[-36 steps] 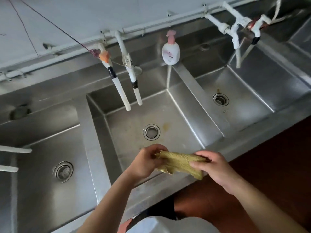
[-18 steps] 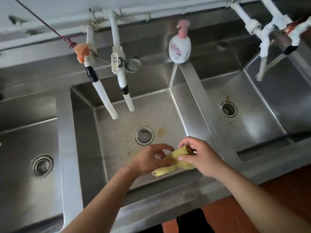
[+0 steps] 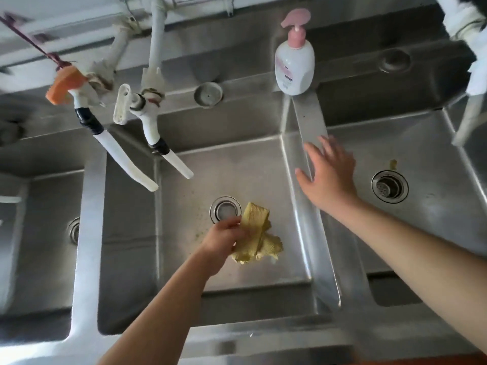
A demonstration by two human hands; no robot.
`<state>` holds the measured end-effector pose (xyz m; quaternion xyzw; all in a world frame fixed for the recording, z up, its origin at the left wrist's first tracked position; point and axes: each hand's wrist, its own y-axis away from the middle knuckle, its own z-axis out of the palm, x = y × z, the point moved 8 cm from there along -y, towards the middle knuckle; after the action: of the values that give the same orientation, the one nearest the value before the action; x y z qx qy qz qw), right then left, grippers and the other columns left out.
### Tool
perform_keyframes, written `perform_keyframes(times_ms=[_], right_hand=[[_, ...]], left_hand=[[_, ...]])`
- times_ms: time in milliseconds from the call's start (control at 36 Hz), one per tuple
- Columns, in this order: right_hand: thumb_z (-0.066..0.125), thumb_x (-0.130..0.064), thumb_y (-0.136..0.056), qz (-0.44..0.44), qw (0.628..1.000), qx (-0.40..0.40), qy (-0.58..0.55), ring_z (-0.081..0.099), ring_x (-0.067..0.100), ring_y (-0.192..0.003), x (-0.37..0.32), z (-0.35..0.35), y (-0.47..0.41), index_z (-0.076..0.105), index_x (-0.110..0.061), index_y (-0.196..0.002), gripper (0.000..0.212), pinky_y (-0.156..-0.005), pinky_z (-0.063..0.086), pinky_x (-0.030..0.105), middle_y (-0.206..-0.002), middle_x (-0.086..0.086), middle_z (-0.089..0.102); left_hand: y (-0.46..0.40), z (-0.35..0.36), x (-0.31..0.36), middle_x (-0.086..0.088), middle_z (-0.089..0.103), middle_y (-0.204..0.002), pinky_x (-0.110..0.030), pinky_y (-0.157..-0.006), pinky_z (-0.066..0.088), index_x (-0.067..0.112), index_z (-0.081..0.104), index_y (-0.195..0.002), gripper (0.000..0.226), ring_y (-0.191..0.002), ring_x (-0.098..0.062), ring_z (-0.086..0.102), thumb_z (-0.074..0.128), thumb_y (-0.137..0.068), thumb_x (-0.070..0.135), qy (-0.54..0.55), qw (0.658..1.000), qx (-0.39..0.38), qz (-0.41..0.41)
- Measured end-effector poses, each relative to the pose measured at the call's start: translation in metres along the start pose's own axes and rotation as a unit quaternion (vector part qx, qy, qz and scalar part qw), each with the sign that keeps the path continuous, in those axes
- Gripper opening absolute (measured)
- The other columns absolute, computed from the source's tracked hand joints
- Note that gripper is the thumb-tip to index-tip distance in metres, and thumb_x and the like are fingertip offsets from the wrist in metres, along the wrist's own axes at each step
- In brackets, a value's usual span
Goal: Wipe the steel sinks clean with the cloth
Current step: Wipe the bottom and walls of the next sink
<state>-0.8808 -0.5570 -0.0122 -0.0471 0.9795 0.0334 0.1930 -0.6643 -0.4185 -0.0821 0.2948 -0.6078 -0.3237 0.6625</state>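
A crumpled yellow woven cloth is gripped by the left hand above the floor of the middle steel sink basin, just right of its round drain. The cloth is bunched and ribbed, its long axis running from a folded upper end near the drain down to a ragged lower end. The right hand is held with fingers spread and straight over the steel divider, holding nothing. A white pump bottle with a pink top stands on the back ledge.

The cloth is pale yellow with a woven ribbed texture. Grey steel sinks. A white soap bottle carries a pink pump; one white tap has an orange handle.
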Motion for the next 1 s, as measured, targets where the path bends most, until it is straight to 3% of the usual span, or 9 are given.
perform_keyframes(times_ms=[83,167,278,361,500,611,722,861,1000], right_hand=[[0.049,-0.048,-0.094,0.008,0.994,-0.074,0.083,-0.003,0.025,-0.152,0.018,0.025,-0.033,0.015,-0.022,-0.155,0.075,-0.116,0.008,0.059,-0.165,0.005,0.0],[0.052,-0.05,-0.092,0.005,0.988,-0.112,0.103,-0.007,0.025,-0.152,0.027,0.051,-0.045,0.002,-0.017,-0.157,0.087,-0.118,0.006,0.057,-0.165,0.006,-0.008],[0.051,-0.044,-0.087,-0.022,0.992,-0.026,0.121,0.01,0.029,-0.151,0.027,0.055,-0.043,0.019,-0.01,-0.154,0.081,-0.118,0.012,0.056,-0.163,0.014,0.016],[0.046,-0.041,-0.086,-0.062,0.989,0.008,0.133,0.019,0.031,-0.149,0.019,0.052,-0.044,0.03,-0.006,-0.151,0.075,-0.12,0.012,0.054,-0.158,0.019,0.027],[0.049,-0.031,-0.089,-0.14,0.982,0.037,0.123,0.027,0.035,-0.146,0.007,0.054,-0.043,0.042,-0.01,-0.147,0.062,-0.117,0.022,0.054,-0.156,0.019,0.033],[0.05,-0.03,-0.087,-0.14,0.983,0.034,0.11,0.028,0.035,-0.146,0.008,0.053,-0.044,0.047,-0.009,-0.145,0.061,-0.115,0.025,0.056,-0.156,0.016,0.034],[0.053,-0.028,-0.085,-0.138,0.984,0.037,0.105,0.03,0.033,-0.145,0.008,0.051,-0.045,0.052,-0.008,-0.14,0.059,-0.114,0.026,0.056,-0.156,0.013,0.036],[0.053,-0.027,-0.085,-0.126,0.986,0.032,0.101,0.029,0.03,-0.146,0.011,0.05,-0.044,0.054,-0.007,-0.139,0.058,-0.114,0.026,0.054,-0.156,0.011,0.036],[0.053,-0.026,-0.084,-0.117,0.988,0.024,0.1,0.028,0.028,-0.147,0.011,0.05,-0.044,0.053,-0.007,-0.139,0.058,-0.116,0.025,0.053,-0.157,0.009,0.035]], left_hand=[[-0.028,-0.007,-0.004,-0.009,0.073,-0.105,-0.041,-0.083,0.054,0.012,0.069,-0.11,0.022,-0.091,-0.022,0.068,0.063,-0.09,0.006,0.07,0.996,0.034,-0.039],[-0.061,-0.013,-0.004,-0.01,0.069,-0.113,-0.045,-0.094,0.05,0.013,0.066,-0.115,0.022,-0.102,-0.026,0.063,0.058,-0.095,0.011,0.082,0.991,0.074,-0.068],[-0.115,-0.029,0.0,-0.008,0.07,-0.112,-0.04,-0.079,0.057,0.025,0.06,-0.124,0.045,-0.103,-0.031,0.067,0.063,-0.079,0.019,0.023,0.984,0.163,-0.061],[-0.153,-0.04,0.018,-0.006,0.066,-0.085,-0.04,-0.073,0.057,0.022,0.059,-0.106,0.025,-0.081,-0.03,0.065,0.055,-0.083,0.013,-0.017,0.971,0.237,-0.018],[-0.201,-0.063,0.082,-0.011,0.067,-0.096,-0.032,-0.068,0.037,0.018,0.056,-0.112,0.027,-0.084,-0.034,0.058,0.043,-0.09,0.011,-0.194,0.89,0.394,0.122],[-0.269,-0.051,0.104,-0.006,0.062,-0.124,-0.037,-0.084,0.046,0.029,0.049,-0.135,0.05,-0.109,-0.032,0.059,0.046,-0.089,0.012,-0.398,0.842,0.312,0.188],[-0.327,-0.035,0.074,0.0,0.03,-0.158,-0.045,-0.115,0.029,0.029,0.036,-0.148,0.056,-0.141,-0.031,0.027,0.046,-0.094,0.018,-0.496,0.825,0.242,0.123],[-0.324,-0.015,0.081,-0.004,0.038,-0.148,-0.049,-0.109,0.023,0.033,0.042,-0.144,0.049,-0.131,-0.033,0.033,0.047,-0.096,0.035,-0.53,0.775,0.315,0.139],[-0.338,0.059,0.089,-0.001,0.041,-0.148,-0.047,-0.108,0.027,0.034,0.058,-0.131,0.038,-0.133,-0.031,0.032,0.046,-0.095,0.033,-0.555,0.794,0.16,0.188]])
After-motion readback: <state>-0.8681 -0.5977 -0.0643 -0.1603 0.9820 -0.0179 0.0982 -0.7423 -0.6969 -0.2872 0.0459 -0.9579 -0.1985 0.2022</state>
